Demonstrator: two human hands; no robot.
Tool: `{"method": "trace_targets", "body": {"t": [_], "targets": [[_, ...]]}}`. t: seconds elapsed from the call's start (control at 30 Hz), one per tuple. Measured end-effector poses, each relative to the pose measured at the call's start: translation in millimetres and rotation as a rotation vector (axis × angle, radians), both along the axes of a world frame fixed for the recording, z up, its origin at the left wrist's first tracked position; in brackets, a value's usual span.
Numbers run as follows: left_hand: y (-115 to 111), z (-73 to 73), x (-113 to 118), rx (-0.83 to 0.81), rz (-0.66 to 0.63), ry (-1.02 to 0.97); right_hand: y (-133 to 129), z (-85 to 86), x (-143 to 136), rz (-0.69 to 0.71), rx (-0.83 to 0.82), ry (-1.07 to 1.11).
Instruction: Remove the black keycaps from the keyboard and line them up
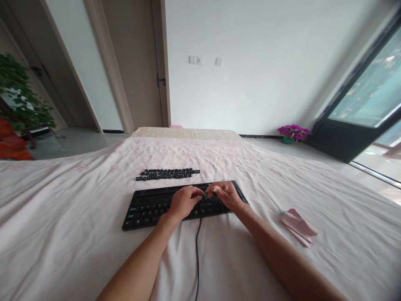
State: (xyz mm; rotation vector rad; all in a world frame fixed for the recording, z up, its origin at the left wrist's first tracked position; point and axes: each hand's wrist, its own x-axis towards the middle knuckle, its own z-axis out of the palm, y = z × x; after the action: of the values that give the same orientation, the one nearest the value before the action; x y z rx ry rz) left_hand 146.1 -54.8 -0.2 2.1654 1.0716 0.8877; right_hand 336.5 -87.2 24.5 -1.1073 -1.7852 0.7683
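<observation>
A black keyboard lies on the pale cloth, with bare key positions in its upper rows and keycaps still seated at the lower left. Over its right half, my left hand pinches at a small dark, greenish piece between thumb and fingers. My right hand is closed at the other side of that piece, fingertips almost meeting the left ones. The piece is too small to name. Loose black keycaps lie in rough rows beyond the keyboard.
A black cable runs from the keyboard toward me between my arms. To the right lies a folded pink cloth, beside a thin pale stick. The flowered bedsheet is wrinkled. Purple flowers stand on the floor by the wall.
</observation>
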Motion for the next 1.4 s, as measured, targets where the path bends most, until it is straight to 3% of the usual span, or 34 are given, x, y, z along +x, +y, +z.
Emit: {"method": "trace_targets", "body": {"t": [0.3,0.47,0.57,0.7,0.87,1.07,1.27,1.4], "targets": [[-5,8.4,15,0.09,0.063,0.28,13,-6.6,-5,0.059,0.05,-0.032],[-9,6.2,18,0.168,0.128,0.364,13,-5.1,-5,0.079,0.113,-0.126],[-8,4.0,17,0.163,0.176,0.359,16,-3.2,-6,0.097,0.087,-0.125],[-6,2.6,12,0.13,0.093,0.278,17,-2.9,-5,0.107,0.038,-0.063],[-6,2.2,8,0.098,0.096,0.264,17,-4.0,-2,0.102,0.046,-0.168],[-3,2.4,9,0.068,0.018,0.244,20,-7.3,-3,0.071,0.06,-0.14],[-5,2.3,13,0.112,0.127,0.334,21,-0.8,-4,0.126,0.035,-0.181],[-11,4.5,17,0.188,0.177,0.373,22,0.1,-2,0.166,-0.037,-0.045]]}}
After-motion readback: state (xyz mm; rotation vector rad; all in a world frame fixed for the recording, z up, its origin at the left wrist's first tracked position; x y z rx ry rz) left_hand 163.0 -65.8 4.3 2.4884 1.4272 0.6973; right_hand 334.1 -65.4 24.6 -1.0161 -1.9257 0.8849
